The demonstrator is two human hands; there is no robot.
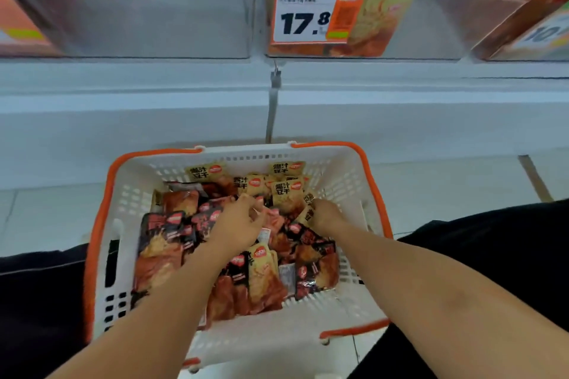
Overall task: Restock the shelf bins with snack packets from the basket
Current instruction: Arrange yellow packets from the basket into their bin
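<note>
Both down in the white plastic orange-rimmed basket (345, 175) toward its far edge, left hand (237, 221) curled loosely among red foil packets (181, 200), right hand (324, 212) pinching yellow snack packets (284, 191) matching the clear bin (400, 24) above.

even, diffuse overhead light, moderately bright; shadows soft and faint. sharpest at centre, on the price tag (303, 17) and the basket (348, 163). motion blur smears the shelf bins (129, 15) from 10 to 2 o'clock. wide-angle distortion bends edges at 3 and 9 o'clock. mild glare on packets (261, 268).
</note>
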